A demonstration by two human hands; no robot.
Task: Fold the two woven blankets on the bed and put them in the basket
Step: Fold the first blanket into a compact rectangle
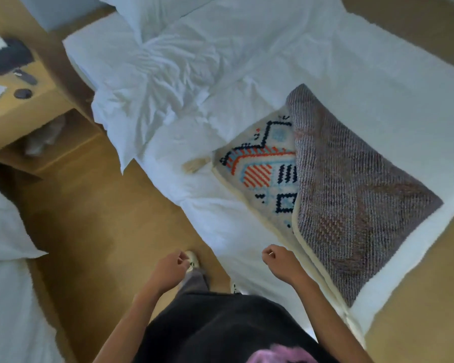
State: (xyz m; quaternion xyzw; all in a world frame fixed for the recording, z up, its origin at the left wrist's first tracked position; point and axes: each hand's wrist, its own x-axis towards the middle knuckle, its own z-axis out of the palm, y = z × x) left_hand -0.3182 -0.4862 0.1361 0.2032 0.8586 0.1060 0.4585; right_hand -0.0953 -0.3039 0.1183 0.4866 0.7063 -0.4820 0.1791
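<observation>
A woven blanket (351,184) lay half folded on the bed (247,61). Near it, the left hand (168,268) and right hand (283,263) hung with each grip curled closed, empty.

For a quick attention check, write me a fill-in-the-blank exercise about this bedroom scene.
1. The patterned blanket lies on the ____.
2. Part of the blanket is folded over, showing its ____ underside.
3. The left hand and right hand are holding ____.
4. The pillow near the head of the bed is ____ in colour.

Missing words: bed; grey; nothing; white
</observation>
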